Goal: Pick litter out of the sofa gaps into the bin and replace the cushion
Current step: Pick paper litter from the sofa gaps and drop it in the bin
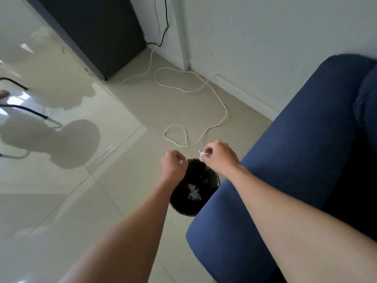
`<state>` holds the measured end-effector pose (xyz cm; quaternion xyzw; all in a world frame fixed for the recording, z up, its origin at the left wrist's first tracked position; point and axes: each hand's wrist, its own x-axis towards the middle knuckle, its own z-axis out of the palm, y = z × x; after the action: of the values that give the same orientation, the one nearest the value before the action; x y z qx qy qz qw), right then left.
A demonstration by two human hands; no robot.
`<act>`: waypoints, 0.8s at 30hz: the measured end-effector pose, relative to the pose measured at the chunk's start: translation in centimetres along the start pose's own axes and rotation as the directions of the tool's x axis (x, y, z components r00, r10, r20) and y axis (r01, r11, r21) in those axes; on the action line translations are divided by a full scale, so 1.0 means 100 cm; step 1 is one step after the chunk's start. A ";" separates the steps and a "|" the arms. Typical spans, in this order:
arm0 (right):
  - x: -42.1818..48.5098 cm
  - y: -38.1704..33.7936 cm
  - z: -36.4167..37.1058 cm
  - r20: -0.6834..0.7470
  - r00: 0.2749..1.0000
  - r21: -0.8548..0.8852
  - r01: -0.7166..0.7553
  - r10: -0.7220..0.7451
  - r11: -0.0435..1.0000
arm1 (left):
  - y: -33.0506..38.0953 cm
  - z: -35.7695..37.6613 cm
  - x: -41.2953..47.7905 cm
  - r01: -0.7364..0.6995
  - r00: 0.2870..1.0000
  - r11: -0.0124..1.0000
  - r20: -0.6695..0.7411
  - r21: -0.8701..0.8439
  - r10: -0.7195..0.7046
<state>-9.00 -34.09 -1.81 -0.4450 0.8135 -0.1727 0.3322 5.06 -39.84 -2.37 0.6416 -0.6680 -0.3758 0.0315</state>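
While both bare arms are stretched out over the black bin (184, 203), a small white scrap of litter (202, 154) is pinched in the closed fingers of the right hand (220, 158), just above the far rim of the bin. The left hand (173, 166) is curled closed over the near rim, and a tiny white bit seems to be held at its fingertips. White paper litter is seen inside the bin, which stands on the floor (91, 201) just beside the arm of the blue sofa (285, 160).
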 end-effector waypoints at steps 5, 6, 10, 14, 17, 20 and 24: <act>0.008 -0.008 0.023 0.153 0.987 -0.027 -0.053 0.056 0.998 | -0.019 -0.003 0.007 0.065 0.996 0.997 0.053 0.030 -0.067; 0.009 -0.009 0.026 0.192 0.979 -0.039 -0.057 0.063 0.998 | -0.022 -0.003 0.007 0.086 0.993 0.995 0.075 0.046 -0.089; 0.007 -0.008 0.021 0.214 0.974 -0.052 -0.060 0.070 0.997 | -0.022 -0.004 0.007 0.152 0.981 0.986 0.113 0.067 -0.159; 0.003 0.002 -0.009 0.123 0.991 -0.056 -0.047 0.053 0.997 | 0.006 -0.003 -0.001 0.125 0.983 0.989 0.125 0.080 -0.134; -0.007 0.011 -0.047 0.027 0.998 -0.055 -0.054 0.056 0.997 | 0.052 0.001 -0.013 0.022 0.992 0.992 0.122 0.125 -0.037; -0.025 0.024 -0.102 -0.076 0.996 -0.052 -0.059 0.055 0.997 | 0.116 0.010 -0.030 -0.126 0.988 0.970 0.115 0.207 0.103; -0.058 0.051 -0.193 -0.261 0.961 -0.032 -0.101 0.090 0.994 | 0.222 0.029 -0.068 -0.322 0.946 0.911 0.132 0.258 0.297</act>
<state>-23.26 -26.72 11.42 -0.3860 0.8742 -0.1949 0.2209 -13.77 -34.83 10.57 0.5080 -0.8078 -0.2975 -0.0292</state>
